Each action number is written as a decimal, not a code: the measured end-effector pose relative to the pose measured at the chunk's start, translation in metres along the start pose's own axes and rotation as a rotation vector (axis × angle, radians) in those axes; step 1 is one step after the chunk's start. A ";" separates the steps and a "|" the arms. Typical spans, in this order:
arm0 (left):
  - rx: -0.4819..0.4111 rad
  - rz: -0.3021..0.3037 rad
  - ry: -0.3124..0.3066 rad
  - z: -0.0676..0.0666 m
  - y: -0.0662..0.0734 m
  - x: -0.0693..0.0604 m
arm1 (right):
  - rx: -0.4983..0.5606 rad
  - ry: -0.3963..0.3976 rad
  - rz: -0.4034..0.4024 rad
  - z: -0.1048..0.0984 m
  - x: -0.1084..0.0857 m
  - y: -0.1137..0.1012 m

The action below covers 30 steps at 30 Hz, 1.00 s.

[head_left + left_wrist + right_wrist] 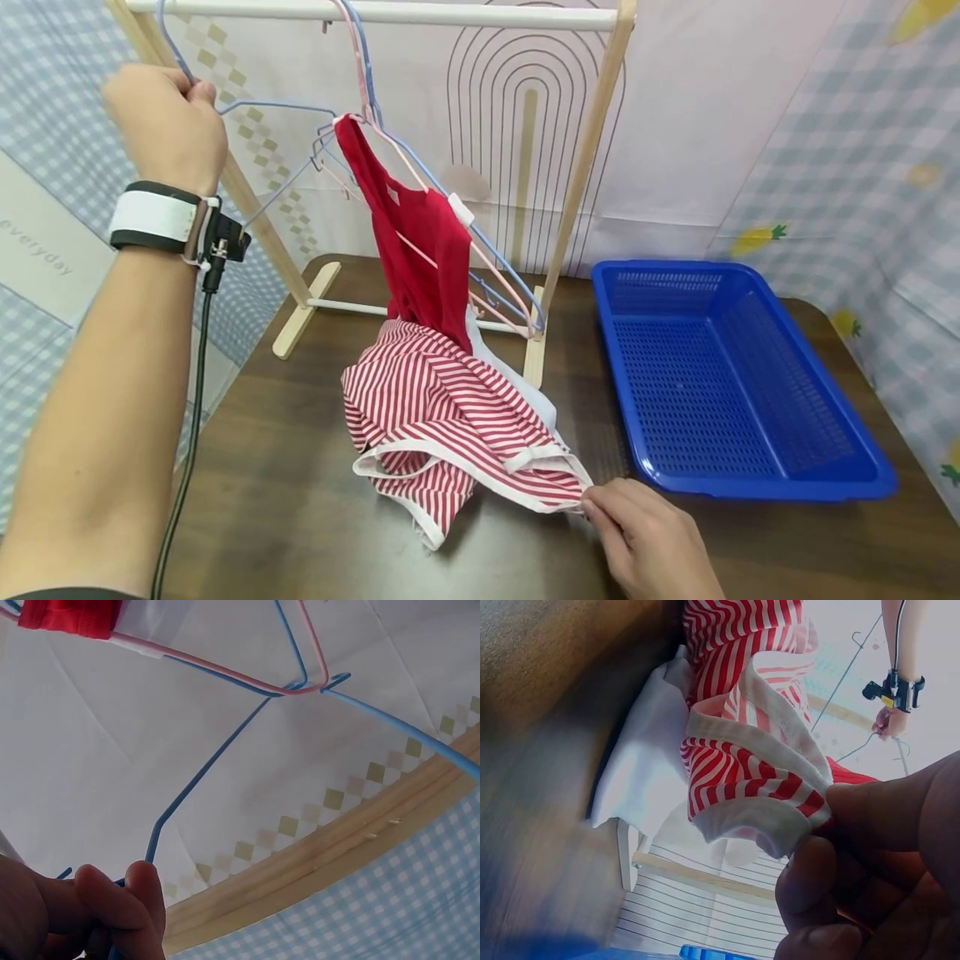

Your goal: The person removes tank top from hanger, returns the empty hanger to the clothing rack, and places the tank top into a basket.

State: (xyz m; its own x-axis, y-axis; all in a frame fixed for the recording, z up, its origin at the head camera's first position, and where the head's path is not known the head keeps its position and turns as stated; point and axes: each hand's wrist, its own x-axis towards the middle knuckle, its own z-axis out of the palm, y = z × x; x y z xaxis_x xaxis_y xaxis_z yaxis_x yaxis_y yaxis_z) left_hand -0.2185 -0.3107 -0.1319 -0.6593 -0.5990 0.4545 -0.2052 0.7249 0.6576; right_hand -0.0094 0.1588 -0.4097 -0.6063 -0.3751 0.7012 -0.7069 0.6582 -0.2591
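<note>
High on the left, my left hand point(168, 125) grips a blue wire hanger point(281, 105) near its neck; in the left wrist view the fingers point(146, 889) curl round the wire. My right hand point(652, 533) pinches the white trim at one corner of a red-and-white striped garment point(450, 392), which lies crumpled on the table. Its white edging point(757, 825) shows between thumb and finger in the right wrist view. Behind it a red sleeveless top point(420, 242) hangs on a pink hanger point(405, 154), beside another blue hanger point(495, 250). Pale fabric point(517, 383) hangs behind the striped garment.
A wooden rack with a white rail point(450, 14) stands at the back, its feet point(306, 312) on the dark table point(277, 467). To the right sits a blue plastic basket point(637, 433). A black cable point(197, 400) runs along the left forearm.
</note>
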 end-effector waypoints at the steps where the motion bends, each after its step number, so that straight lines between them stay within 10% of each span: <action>1: 0.028 0.013 -0.003 0.001 0.001 0.001 | -0.002 -0.001 0.006 0.000 0.000 0.000; 7: 0.133 0.102 0.026 0.010 0.003 -0.008 | 0.001 -0.011 0.030 -0.002 0.000 -0.001; 12: 0.074 0.194 0.145 0.003 0.003 -0.045 | 0.031 -0.020 0.064 -0.007 0.001 -0.002; 17: -0.185 0.561 0.343 -0.001 -0.006 -0.115 | 0.060 -0.045 0.083 -0.014 0.012 -0.009; 19: -0.249 0.761 0.273 0.004 -0.018 -0.154 | 0.049 -0.070 0.090 -0.018 0.019 -0.014; 22: -0.250 0.939 -0.008 0.015 -0.042 -0.212 | 0.031 -0.096 0.081 -0.020 0.033 -0.021; 25: -0.154 0.960 -0.270 0.029 -0.066 -0.251 | 0.006 -0.091 0.045 -0.014 0.049 -0.025; 30: 0.024 0.843 -0.442 0.052 -0.087 -0.278 | -0.027 -0.188 0.074 0.002 0.068 -0.027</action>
State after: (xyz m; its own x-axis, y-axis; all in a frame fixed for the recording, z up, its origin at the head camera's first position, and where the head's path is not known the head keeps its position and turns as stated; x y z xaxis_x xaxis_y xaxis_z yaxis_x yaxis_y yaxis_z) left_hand -0.0551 -0.1901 -0.3467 -0.8101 0.3032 0.5018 0.4508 0.8693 0.2025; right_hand -0.0318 0.1141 -0.3562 -0.7151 -0.4388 0.5442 -0.6495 0.7048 -0.2851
